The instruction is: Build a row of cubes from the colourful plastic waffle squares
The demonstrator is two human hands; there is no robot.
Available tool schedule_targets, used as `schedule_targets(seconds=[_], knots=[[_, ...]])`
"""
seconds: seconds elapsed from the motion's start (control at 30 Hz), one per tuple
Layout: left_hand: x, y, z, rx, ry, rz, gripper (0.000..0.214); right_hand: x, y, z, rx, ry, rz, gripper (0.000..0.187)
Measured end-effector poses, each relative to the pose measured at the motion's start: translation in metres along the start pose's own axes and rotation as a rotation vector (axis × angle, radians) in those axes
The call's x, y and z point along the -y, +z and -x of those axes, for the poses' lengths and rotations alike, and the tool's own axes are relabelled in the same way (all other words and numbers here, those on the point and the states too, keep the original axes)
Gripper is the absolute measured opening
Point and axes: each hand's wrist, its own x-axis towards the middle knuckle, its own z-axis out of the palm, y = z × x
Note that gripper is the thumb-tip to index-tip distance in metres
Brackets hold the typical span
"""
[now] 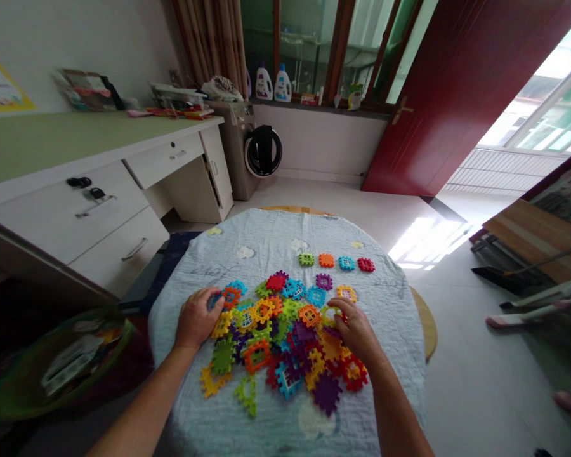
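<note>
A heap of plastic interlocking building blocks (271,330) in several colours lies on the cloth-covered table (309,419), solid squares mixed with window frames. My left hand (197,320) is at the heap's left edge, thumb and fingers closed about a dark blue block (213,299) that is partly hidden. Beside it are an orange frame block (231,297) and a yellow one. At the right edge, my right hand (356,327) has thumb and index finger at a yellow-green frame block (330,314). A little red shows between those fingers.
Beyond the heap, a green block (306,259), an orange block (326,260), a blue block (347,263) and a red block (366,264) stand apart in a row. A bin (71,362) is at left. Behind are a desk (90,139) and a washing machine (238,146).
</note>
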Motion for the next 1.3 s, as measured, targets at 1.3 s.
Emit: schedule_targets(seconds=[1.3], knots=[[0.002, 0.002, 0.001, -0.011, -0.011, 0.011, 0.033, 0.003, 0.024, 0.001, -0.163, 0.08, 0.345, 0.037]])
